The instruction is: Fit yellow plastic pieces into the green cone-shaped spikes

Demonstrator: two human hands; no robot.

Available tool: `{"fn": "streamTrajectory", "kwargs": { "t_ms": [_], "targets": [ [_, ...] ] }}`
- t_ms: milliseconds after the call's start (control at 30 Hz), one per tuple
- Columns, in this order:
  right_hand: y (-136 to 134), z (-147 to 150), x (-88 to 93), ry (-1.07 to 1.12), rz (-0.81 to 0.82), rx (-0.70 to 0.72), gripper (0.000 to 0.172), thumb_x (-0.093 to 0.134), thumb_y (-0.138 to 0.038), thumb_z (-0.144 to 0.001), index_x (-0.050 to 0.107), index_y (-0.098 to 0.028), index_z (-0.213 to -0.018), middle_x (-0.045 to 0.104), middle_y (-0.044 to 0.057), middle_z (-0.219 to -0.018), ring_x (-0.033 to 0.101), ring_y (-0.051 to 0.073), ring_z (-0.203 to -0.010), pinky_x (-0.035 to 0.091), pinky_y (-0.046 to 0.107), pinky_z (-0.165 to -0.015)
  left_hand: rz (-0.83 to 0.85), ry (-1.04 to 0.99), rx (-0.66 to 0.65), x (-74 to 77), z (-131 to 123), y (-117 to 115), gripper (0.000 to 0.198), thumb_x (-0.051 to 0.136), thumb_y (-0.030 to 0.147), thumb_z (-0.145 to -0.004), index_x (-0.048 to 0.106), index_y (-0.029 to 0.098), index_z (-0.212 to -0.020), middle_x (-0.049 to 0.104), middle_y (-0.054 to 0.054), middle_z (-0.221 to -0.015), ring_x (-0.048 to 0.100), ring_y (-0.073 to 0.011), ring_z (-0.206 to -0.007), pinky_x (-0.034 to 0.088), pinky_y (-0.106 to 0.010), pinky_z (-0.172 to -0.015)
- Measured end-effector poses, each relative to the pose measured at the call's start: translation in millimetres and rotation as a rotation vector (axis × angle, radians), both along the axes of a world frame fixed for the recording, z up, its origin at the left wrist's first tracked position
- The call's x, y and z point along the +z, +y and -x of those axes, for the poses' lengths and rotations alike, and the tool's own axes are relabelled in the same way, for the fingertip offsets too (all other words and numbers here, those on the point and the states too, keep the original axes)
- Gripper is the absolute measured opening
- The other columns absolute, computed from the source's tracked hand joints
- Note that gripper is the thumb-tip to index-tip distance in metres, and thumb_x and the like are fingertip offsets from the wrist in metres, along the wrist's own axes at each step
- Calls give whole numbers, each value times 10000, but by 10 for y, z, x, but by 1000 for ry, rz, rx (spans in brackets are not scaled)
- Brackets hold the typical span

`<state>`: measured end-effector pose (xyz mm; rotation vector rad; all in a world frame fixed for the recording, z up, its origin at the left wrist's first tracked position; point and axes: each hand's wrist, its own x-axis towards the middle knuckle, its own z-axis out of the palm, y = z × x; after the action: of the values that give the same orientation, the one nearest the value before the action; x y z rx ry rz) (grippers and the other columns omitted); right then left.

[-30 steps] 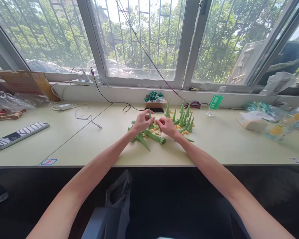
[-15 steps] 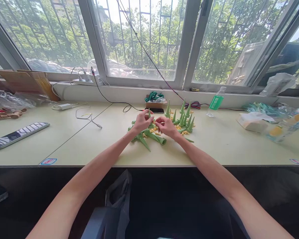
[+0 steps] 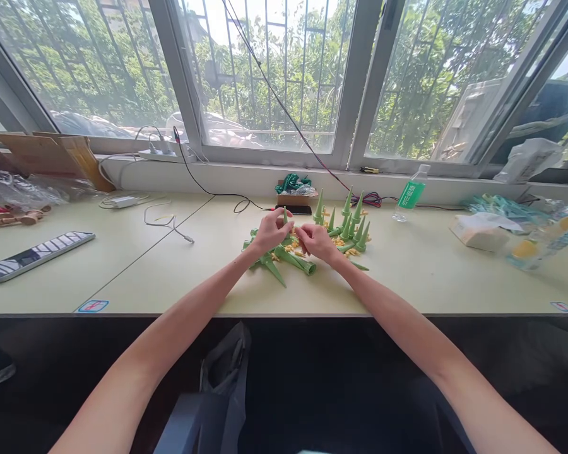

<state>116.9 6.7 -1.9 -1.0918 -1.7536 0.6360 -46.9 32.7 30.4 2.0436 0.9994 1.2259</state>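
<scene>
My left hand (image 3: pixel 272 232) is closed around a green plastic spike (image 3: pixel 284 215), whose pointed tip shows above the fingers. Close beside it, my right hand (image 3: pixel 313 239) has its fingers pinched together near the spike's lower part; what they hold is too small and hidden to name. Under both hands lie loose green spikes (image 3: pixel 293 258) with hollow wide ends. Small yellow pegs (image 3: pixel 299 253) are scattered among them. To the right of my right hand, several green spikes (image 3: pixel 348 221) stand upright with yellow pegs around their bases.
A black phone (image 3: pixel 294 210) lies behind my hands, before a small box (image 3: pixel 295 197) with green wrapping. A water bottle (image 3: pixel 410 194) and a tissue pack (image 3: pixel 480 231) are on the right. On the left are a white cable (image 3: pixel 170 226) and a long striped-looking device (image 3: pixel 38 255).
My right hand's fingers have curled in more and turned slightly beside the spike. The left hand keeps its hold on the spike almost in place.
</scene>
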Motion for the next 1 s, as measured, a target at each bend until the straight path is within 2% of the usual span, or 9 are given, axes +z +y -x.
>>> {"fn": "streamTrajectory", "kwargs": {
  "t_ms": [133,233,433,600,700,1000],
  "targets": [
    [-12,-5,9,35,-15,23,317,625,-508,-854,574,-196,-847,633,-5,-623,587,126,-457,456,237,-441,-6,1,22,6,-3,-5,160,586,271,-800,574,180,-931,567,29,-576,444,-92,-500,347,-208,-501],
    [-28,-5,16,28,-24,41,268,635,-452,-852,578,-193,-815,621,-10,-596,583,128,-450,468,246,-457,-13,13,17,-11,2,9,165,585,272,-801,573,185,-941,563,33,-566,438,-94,-494,344,-209,-496],
    [-38,4,15,0,36,57,410,546,-539,-896,519,-198,-670,595,-5,-538,535,117,-387,415,246,-405,-49,30,-20,-41,9,31,190,582,301,-803,576,186,-954,516,48,-540,429,-95,-478,330,-213,-488],
    [-29,8,17,-60,-31,0,486,500,-567,-913,511,-192,-604,569,-3,-481,527,112,-424,436,248,-503,-57,29,-20,-36,6,28,185,580,302,-804,577,186,-948,504,49,-532,419,-95,-475,327,-212,-486],
    [-9,2,10,-72,-74,-17,503,502,-586,-901,521,-188,-593,578,7,-503,531,118,-484,425,249,-547,-63,29,-13,-35,7,32,177,578,300,-804,578,185,-939,491,52,-530,414,-93,-474,322,-211,-482],
    [36,-13,-3,-98,-138,-47,489,486,-568,-898,495,-186,-592,519,-7,-537,449,110,-529,344,250,-544,-55,11,-11,-22,7,15,201,587,310,-805,578,179,-956,533,38,-553,422,-90,-481,332,-206,-483]
  ]
}}
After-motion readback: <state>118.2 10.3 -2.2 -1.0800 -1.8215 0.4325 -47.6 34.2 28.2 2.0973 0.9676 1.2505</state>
